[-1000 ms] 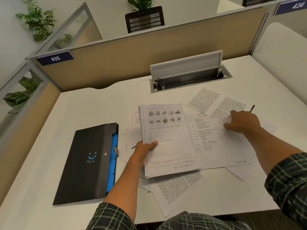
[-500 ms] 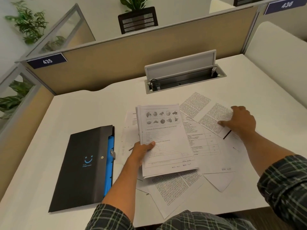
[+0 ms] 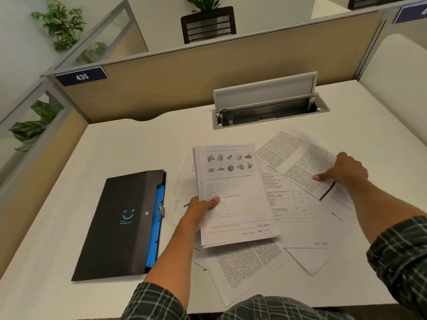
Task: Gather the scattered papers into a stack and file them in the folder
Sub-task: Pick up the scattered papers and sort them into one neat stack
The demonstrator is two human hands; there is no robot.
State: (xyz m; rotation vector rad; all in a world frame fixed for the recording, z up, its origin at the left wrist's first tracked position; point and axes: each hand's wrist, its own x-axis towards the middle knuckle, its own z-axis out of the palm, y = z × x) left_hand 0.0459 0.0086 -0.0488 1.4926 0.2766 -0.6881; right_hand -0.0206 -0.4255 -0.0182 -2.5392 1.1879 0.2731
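Head view: left hand [image 3: 203,207] grips stack [image 3: 233,195] by left edge, thumb on top, stack lifted over loose sheets. Right hand [image 3: 344,172] on text sheet [image 3: 295,160] at right, fingers bent, fingertips pressing it; pinch or plain press, cannot tell. More sheets [image 3: 245,266] spread on table [image 3: 138,144] under and around stack. Folder [image 3: 122,222] closed, left of papers, apart from them.

Risks: one-sided grip lets stack fan or droop; dragged sheet may crease or snag on sheets beneath.
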